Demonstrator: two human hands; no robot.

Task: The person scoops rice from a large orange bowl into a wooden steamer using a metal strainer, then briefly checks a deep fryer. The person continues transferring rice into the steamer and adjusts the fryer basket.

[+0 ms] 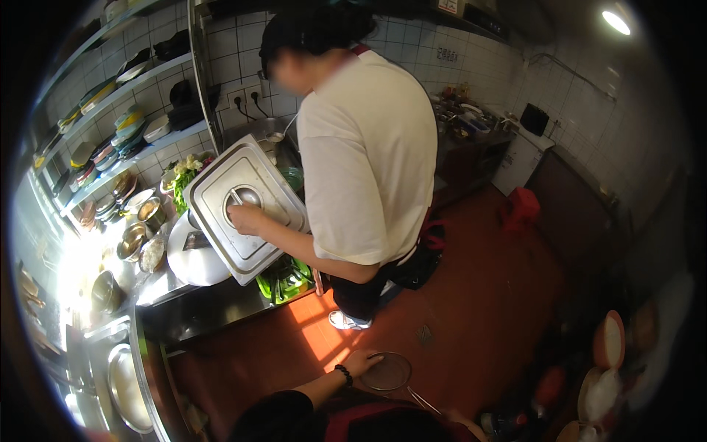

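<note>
A round fine-mesh strainer (390, 372) is held low in front of my body, above the tiled floor. My left hand (362, 363), with a dark bead bracelet at the wrist, grips the left side of its rim. Its thin metal handle (423, 399) slants down to the right, towards my right hand (459, 421). That hand is dim and partly cut off by shadow and my clothing, but it appears to be at the handle's end. Nothing can be seen lying in the mesh.
A co-worker (370, 154) stands ahead, one hand on a steel pan lid (248, 210). On the left counter are a white lidded pot (196, 254), leafy vegetables (185, 177) and metal bowls (107, 291). A green basket (284, 282) sits below the lid. A red stool (521, 207) stands right.
</note>
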